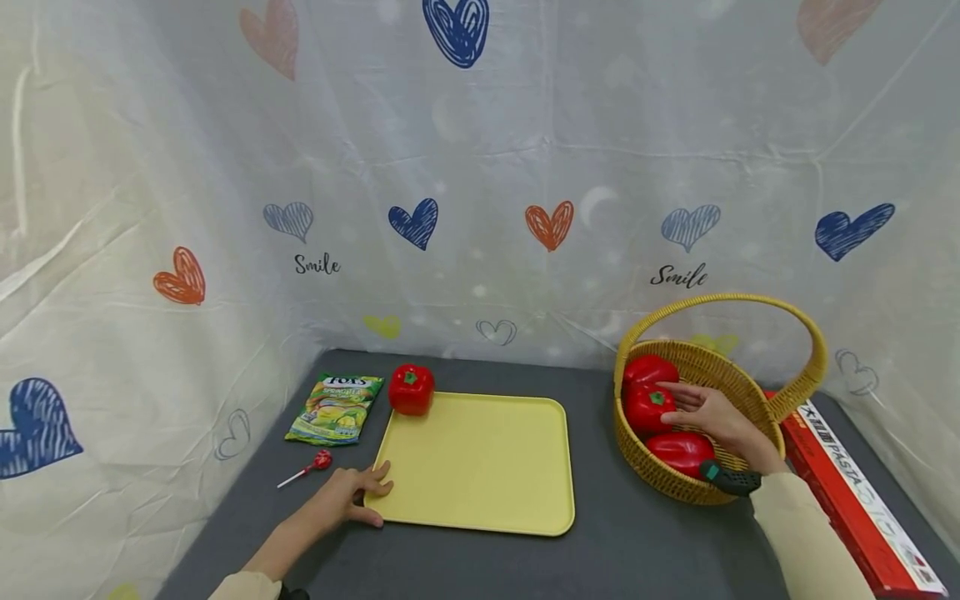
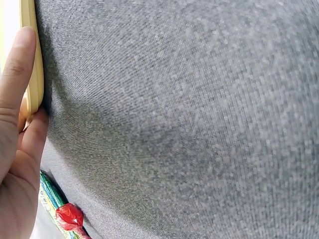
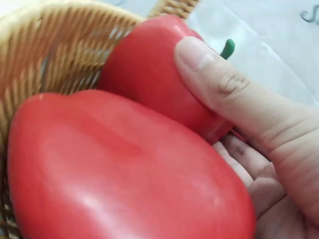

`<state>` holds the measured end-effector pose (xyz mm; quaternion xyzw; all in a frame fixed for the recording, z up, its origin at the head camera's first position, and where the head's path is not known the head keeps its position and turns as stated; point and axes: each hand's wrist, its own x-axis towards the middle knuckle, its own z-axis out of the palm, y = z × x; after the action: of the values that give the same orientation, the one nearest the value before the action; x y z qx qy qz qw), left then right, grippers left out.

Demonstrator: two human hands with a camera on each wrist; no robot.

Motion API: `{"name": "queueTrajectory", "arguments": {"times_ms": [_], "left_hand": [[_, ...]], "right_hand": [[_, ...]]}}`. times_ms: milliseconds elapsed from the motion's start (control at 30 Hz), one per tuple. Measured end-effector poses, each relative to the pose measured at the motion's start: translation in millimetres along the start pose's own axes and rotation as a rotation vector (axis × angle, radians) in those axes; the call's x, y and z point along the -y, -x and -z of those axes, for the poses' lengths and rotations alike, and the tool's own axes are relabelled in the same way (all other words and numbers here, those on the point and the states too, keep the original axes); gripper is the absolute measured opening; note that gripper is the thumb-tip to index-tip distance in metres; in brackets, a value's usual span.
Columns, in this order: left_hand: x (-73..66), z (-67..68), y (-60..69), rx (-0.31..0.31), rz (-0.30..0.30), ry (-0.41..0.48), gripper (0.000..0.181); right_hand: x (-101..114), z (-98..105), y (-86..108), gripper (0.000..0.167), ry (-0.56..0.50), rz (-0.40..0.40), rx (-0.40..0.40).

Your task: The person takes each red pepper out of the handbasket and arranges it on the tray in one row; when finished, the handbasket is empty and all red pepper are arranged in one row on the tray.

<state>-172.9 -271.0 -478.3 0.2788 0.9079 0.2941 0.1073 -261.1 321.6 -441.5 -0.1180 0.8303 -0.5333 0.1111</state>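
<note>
In the head view my right hand (image 1: 711,414) reaches into the yellow wicker basket (image 1: 738,367) and grips a red bell pepper (image 1: 647,410). Its thumb lies across the pepper in the right wrist view, with the other fingers around the far side. Two more red peppers sit in the basket, one behind (image 1: 651,369) and one in front (image 1: 681,451). My left hand (image 1: 347,497) holds the near left corner of a yellow tray (image 1: 480,462), thumb and fingers on its edge. Another red bell pepper (image 1: 411,389) stands at the tray's far left corner.
A green candy bag (image 1: 337,410) lies left of the tray, and a red lollipop (image 1: 321,460) with a white stick lies in front of it. A long red box (image 1: 855,500) runs along the right, beside the basket. The basket's tall handle (image 1: 738,298) arches over it.
</note>
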Motion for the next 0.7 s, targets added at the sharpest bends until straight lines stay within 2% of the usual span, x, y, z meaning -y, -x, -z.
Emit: {"name": "queueTrajectory", "arguments": {"times_ms": [200, 500, 700], "left_hand": [[-0.9, -0.8, -0.5, -0.004, -0.007, -0.017, 0.064], [2.2, -1.1, -2.3, -0.007, -0.015, -0.008, 0.064], [2.3, -0.2, -1.5, 0.012, 0.008, -0.008, 0.064]], "right_hand": [[-4, 5, 6.1, 0.066, -0.106, 0.01, 0.0], [9, 7, 12.5, 0.056, -0.222, 0.119, 0.021], [22, 5, 17.5, 0.056, -0.242, 0.1, -0.011]]}}
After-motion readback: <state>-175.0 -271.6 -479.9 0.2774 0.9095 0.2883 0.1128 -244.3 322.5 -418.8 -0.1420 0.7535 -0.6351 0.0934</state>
